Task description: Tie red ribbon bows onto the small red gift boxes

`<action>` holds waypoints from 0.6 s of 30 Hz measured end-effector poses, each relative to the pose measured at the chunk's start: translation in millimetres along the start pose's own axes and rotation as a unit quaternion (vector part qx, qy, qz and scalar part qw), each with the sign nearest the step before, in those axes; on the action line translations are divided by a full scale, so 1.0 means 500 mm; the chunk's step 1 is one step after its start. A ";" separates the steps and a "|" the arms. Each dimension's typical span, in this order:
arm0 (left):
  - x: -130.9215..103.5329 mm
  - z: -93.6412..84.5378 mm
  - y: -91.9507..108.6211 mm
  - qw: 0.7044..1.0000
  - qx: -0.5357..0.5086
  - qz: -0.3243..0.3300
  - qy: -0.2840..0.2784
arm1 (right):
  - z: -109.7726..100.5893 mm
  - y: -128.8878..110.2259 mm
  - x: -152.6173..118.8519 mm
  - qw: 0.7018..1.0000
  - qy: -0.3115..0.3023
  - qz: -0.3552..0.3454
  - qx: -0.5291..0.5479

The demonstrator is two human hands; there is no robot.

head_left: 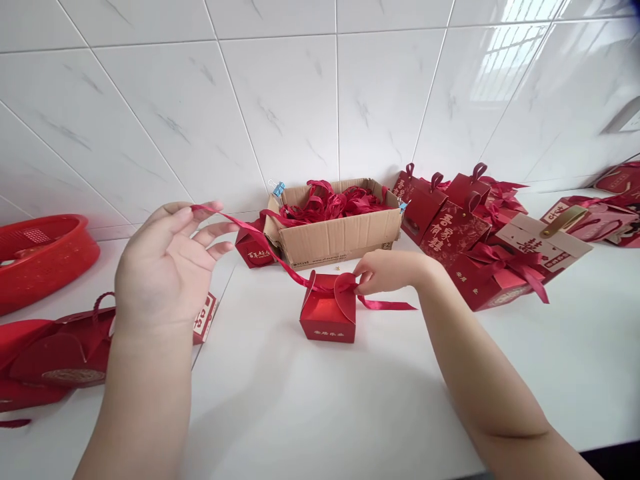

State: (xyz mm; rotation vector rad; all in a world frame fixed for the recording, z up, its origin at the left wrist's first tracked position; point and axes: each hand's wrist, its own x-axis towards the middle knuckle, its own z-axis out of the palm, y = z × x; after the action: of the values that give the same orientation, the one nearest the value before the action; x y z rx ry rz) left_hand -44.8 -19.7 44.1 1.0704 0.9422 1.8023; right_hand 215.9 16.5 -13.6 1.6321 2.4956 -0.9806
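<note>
A small red gift box (327,323) with gold lettering stands upright before me on the white table. A red ribbon (257,235) runs through its top flaps, and a loose tail lies out to the right. My left hand (173,267) is raised at the left, thumb and index finger pinching the far end of the ribbon, the other fingers apart. The ribbon slants down from there to the box. My right hand (390,272) is closed at the box's upper right edge, gripping the flap where the ribbon comes out; its fingertips are partly hidden.
Behind the box is a cardboard carton (345,235) of red ribbons, with blue binder clips at its corners. Several red gift boxes (453,233) crowd the right. At the left are more red boxes (65,353) and a red plastic basket (47,263). A tiled wall (290,100) closes the back.
</note>
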 end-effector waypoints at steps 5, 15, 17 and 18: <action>0.004 0.030 0.012 0.999 -0.010 0.022 -0.026 | -0.002 -0.005 -0.006 1.000 0.015 0.010 -0.014; -0.017 0.071 0.010 0.991 0.005 0.041 -0.130 | 0.003 0.005 0.002 1.000 0.001 0.013 -0.009; -0.017 0.069 0.011 0.991 0.007 0.052 -0.125 | 0.005 0.006 0.004 1.000 0.010 0.012 -0.010; -0.016 0.067 0.011 0.991 0.009 0.057 -0.121 | 0.005 0.006 0.005 1.000 0.011 0.011 -0.014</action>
State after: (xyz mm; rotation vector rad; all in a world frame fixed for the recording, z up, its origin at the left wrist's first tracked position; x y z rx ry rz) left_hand -13.1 -22.9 58.4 1.3442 0.7643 1.7088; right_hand 216.3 17.9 -17.9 1.6677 2.4878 -0.9275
